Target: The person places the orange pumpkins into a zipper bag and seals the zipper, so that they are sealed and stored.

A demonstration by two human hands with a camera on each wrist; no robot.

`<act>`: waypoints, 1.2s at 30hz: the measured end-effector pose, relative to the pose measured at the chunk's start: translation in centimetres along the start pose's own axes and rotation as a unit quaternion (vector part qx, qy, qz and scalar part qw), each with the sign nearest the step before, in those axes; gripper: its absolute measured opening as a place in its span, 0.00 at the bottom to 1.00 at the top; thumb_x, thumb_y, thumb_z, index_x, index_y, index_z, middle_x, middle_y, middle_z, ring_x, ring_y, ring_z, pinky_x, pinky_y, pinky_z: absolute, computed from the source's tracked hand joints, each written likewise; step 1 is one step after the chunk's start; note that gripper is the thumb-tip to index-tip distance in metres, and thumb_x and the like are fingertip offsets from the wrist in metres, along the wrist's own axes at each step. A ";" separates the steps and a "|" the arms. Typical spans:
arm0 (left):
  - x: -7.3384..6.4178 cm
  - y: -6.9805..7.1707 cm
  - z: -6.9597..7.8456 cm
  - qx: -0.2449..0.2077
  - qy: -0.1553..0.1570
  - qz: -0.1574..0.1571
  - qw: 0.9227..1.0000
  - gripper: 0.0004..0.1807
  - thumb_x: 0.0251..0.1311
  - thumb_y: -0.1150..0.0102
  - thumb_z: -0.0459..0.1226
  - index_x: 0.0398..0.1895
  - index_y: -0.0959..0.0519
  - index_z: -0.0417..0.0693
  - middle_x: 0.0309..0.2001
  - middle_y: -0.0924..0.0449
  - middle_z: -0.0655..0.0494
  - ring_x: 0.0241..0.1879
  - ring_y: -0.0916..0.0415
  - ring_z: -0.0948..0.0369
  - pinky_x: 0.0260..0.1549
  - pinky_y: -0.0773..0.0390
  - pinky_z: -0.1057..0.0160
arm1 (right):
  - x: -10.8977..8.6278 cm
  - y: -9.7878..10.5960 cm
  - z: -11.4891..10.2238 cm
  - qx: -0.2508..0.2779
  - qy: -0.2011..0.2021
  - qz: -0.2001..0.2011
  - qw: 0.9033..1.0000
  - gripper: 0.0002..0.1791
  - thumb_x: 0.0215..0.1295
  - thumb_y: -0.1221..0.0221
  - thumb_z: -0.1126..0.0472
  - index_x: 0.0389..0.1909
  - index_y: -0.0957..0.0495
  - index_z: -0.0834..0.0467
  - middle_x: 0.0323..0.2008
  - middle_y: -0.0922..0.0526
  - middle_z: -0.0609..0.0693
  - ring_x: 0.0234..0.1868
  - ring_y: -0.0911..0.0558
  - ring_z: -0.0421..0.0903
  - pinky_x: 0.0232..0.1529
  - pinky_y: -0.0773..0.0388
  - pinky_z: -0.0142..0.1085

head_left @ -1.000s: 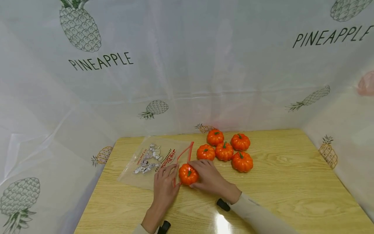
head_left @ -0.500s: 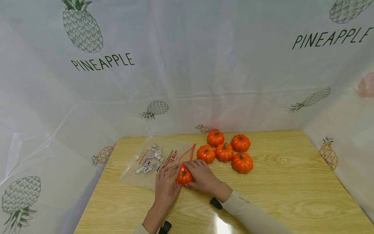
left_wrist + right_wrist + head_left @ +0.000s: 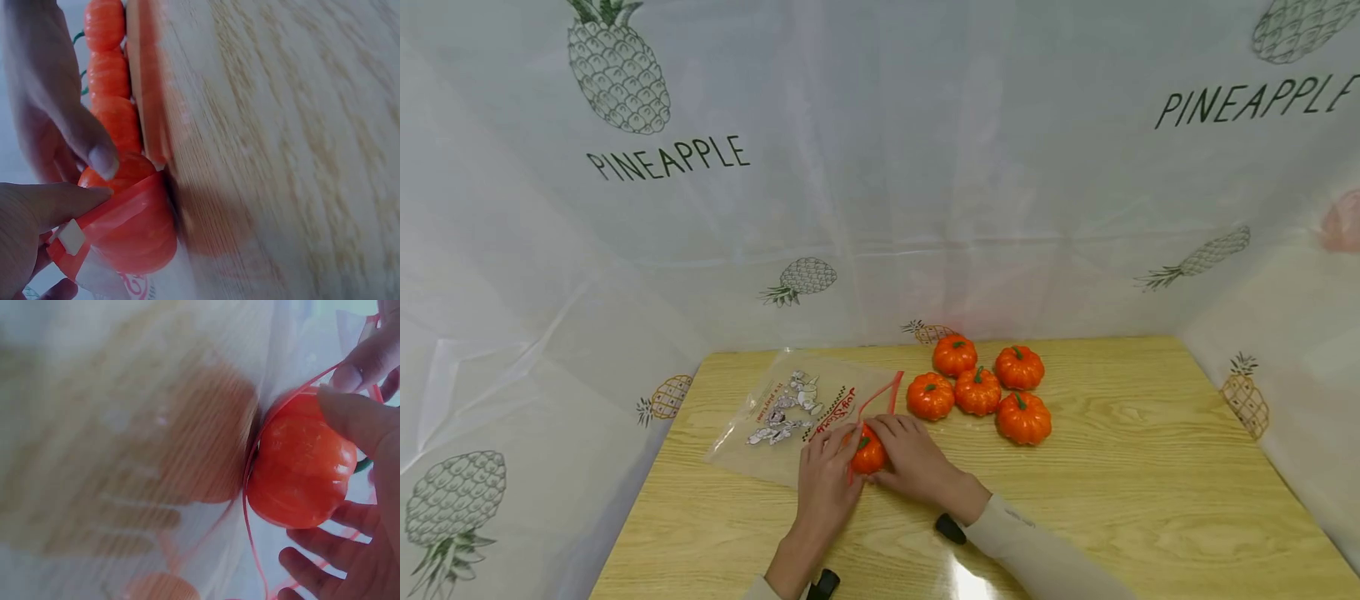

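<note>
A small orange toy pumpkin [image 3: 869, 456] with a green stem sits partly inside the mouth of a clear zip bag [image 3: 820, 373], which lies flat with cartoon print and red edging. My left hand [image 3: 827, 479] pinches the bag's red edge [image 3: 122, 209] between thumb and fingers, near a white slider [image 3: 71, 237]. From the other side my right hand [image 3: 917, 462] holds the pumpkin, thumb and fingers around it. In the right wrist view the red rim loops around the pumpkin [image 3: 303, 469], and the right fingertips reach its far side.
Several more orange pumpkins [image 3: 977, 392] stand clustered behind and to the right of the hands on the wooden table [image 3: 1120, 467]. A white sheet [image 3: 1000, 167] with pineapple prints hangs around the table's back and sides.
My right hand has moved left, pushing the pumpkin from the bag's opening further into it. The left hand keeps its hold on the edge, almost unmoved.
</note>
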State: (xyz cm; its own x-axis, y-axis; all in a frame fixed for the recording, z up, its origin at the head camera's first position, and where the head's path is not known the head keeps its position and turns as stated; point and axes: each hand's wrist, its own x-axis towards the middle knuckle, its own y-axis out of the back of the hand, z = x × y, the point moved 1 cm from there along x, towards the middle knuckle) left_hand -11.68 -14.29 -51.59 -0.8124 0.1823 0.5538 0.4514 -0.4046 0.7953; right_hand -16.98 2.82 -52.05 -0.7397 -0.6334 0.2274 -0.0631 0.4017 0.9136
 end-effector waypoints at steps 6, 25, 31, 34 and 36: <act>0.2 0.1 0.0 -0.016 -0.002 0.006 1.000 0.39 0.34 0.09 0.33 0.58 0.13 0.39 0.58 0.16 0.50 0.57 0.25 0.47 0.53 0.27 0.47 | -0.9 0.2 0.2 -0.006 -0.037 0.028 0.999 0.39 0.64 0.27 0.46 0.69 0.25 0.63 0.64 0.20 0.58 0.67 0.24 0.58 0.70 0.30 0.56; 0.5 0.3 0.0 -0.026 -0.002 0.010 1.000 0.38 0.33 0.10 0.31 0.56 0.12 0.39 0.59 0.17 0.52 0.58 0.25 0.46 0.53 0.27 0.45 | 0.3 -0.7 -0.4 0.008 -0.060 0.068 0.996 0.29 0.67 0.28 0.50 0.62 0.19 0.62 0.58 0.18 0.58 0.62 0.21 0.61 0.66 0.28 0.58; 0.3 0.2 -0.2 -0.017 -0.011 0.016 1.000 0.37 0.34 0.11 0.30 0.56 0.12 0.39 0.58 0.17 0.51 0.58 0.26 0.46 0.52 0.27 0.45 | 0.8 -1.1 -0.8 0.005 -0.051 0.063 0.997 0.28 0.68 0.30 0.49 0.63 0.19 0.61 0.56 0.18 0.57 0.60 0.21 0.59 0.67 0.29 0.56; 0.2 0.3 -0.1 -0.022 -0.006 0.012 1.000 0.36 0.36 0.11 0.31 0.56 0.12 0.39 0.58 0.17 0.51 0.59 0.25 0.45 0.52 0.27 0.45 | 0.8 -1.2 -0.9 0.008 -0.059 0.063 0.996 0.28 0.68 0.29 0.49 0.62 0.19 0.61 0.56 0.18 0.56 0.60 0.21 0.58 0.67 0.29 0.56; 0.2 0.4 -0.1 -0.025 -0.003 0.008 1.000 0.35 0.37 0.11 0.32 0.56 0.12 0.39 0.59 0.17 0.51 0.60 0.25 0.45 0.53 0.26 0.45 | 0.8 -1.2 -0.9 0.010 -0.061 0.066 0.996 0.27 0.68 0.29 0.50 0.62 0.19 0.61 0.55 0.17 0.56 0.59 0.21 0.58 0.67 0.29 0.56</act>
State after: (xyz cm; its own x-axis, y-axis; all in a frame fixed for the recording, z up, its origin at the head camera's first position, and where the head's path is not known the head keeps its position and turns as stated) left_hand -11.71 -14.48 -51.22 -0.8032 0.1816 0.5673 0.4441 -0.4522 0.7735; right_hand -16.85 1.22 -52.66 -0.8184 -0.4893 0.3014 0.0273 0.4908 0.8708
